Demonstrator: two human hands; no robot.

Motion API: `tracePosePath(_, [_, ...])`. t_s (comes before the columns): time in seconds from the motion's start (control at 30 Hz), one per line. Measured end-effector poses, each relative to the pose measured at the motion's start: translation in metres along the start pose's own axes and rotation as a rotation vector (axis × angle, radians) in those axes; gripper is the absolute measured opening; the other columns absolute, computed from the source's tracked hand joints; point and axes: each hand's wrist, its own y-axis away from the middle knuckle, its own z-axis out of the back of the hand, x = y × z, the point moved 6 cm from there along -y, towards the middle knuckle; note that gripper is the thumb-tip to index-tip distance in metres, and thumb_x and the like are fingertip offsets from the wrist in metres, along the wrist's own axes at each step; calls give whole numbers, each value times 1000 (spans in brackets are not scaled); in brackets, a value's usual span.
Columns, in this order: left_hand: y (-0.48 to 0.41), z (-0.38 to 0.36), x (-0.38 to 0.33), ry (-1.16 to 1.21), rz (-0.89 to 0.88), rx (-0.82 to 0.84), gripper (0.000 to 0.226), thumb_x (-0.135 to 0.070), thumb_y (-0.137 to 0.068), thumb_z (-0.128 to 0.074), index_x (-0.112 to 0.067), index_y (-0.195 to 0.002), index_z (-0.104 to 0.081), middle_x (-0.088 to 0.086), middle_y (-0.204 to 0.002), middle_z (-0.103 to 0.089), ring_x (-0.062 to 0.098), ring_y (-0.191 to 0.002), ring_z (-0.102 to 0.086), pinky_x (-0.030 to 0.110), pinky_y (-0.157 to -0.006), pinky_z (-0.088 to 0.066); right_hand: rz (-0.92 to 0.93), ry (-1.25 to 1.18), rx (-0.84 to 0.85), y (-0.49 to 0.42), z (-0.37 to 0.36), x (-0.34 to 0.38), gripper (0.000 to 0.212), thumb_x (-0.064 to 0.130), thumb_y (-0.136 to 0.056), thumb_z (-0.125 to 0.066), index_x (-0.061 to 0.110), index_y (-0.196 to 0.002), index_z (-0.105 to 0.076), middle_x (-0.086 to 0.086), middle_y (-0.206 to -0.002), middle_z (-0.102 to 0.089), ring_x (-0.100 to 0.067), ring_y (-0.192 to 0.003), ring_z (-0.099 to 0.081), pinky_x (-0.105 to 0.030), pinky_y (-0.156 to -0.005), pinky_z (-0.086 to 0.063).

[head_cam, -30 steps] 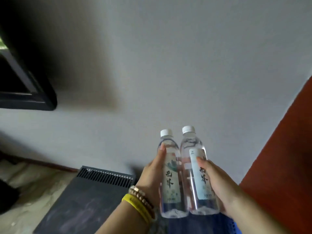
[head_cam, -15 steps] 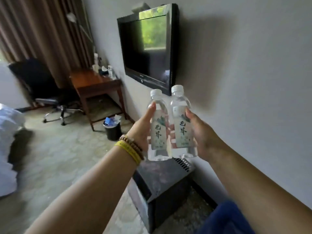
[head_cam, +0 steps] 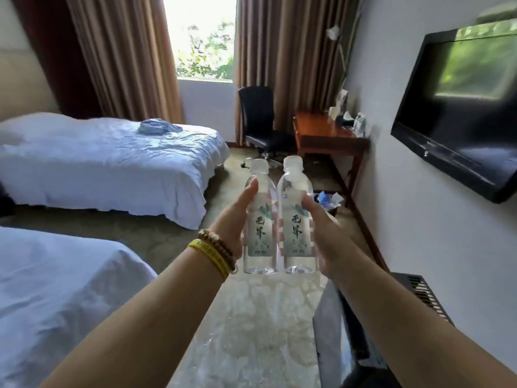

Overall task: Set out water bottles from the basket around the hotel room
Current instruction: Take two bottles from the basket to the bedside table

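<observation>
I hold two clear water bottles upright and side by side, out in front of me at chest height. My left hand, with a yellow band and bead bracelets at the wrist, grips the left bottle. My right hand grips the right bottle. Both bottles have white caps and pale labels with dark characters, and they touch each other. The basket is out of view.
A wooden desk with small items stands ahead right by the wall, a black office chair beside it. Two white beds fill the left. A wall television hangs at right. A low black cabinet stands at lower right.
My view has swung left from the bare wall past the television to the whole room. Both hands have kept the two bottles together in front of me.
</observation>
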Motion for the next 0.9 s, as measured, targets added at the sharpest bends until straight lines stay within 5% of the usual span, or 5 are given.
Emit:
tracePosePath(0.1, [-13,61,-33,83,-35,24,68,-62,-81,-52,-10,-124,-58,17,-119,-63,35,-104,-61,55,-105,-40,30,35,119,-42,-67,-3,68,63,-75,-59,15,-123,-55,-16,-106,-72,-29,-91,-72,-42,-72,-60])
tracePosePath(0.2, [-30,120,-64,64,-59,-5,73,-62,-81,-52,-10,-132,-52,20,-133,-56,40,-120,-54,59,-108,-35,26,31,211,-82,-129,-7,86,67,-59,-56,10,-123,-55,-22,-109,-69,-31,-89,-71,-39,-68,-61])
tracePosePath(0.43, [-75,211,-120,28,-86,-106,79,-60,-81,-51,-4,-136,-46,29,-139,-46,49,-126,-46,62,-107,-35,-7,-52,269,-166,-216,-8,39,47,-91,-49,13,-85,-66,-3,-60,-71,-19,-53,-68,-33,-50,-58])
tracePosePath(0.6, [-124,241,-140,-18,-83,-123,78,-63,-75,-56,-5,-127,-53,11,-91,-68,27,-74,-68,47,-85,-53,7,-99,281,-225,-237,-6,34,44,-92,-50,15,-86,-65,-1,-59,-72,-18,-51,-69,-31,-48,-59])
tracePosePath(0.9, [-256,249,-154,79,-44,-130,95,-65,-61,-61,-8,-136,-47,23,-138,-50,44,-127,-48,60,-109,-33,1,-81,325,-371,-222,3,33,46,-93,-48,17,-98,-62,-1,-63,-73,-19,-56,-71,-34,-52,-60])
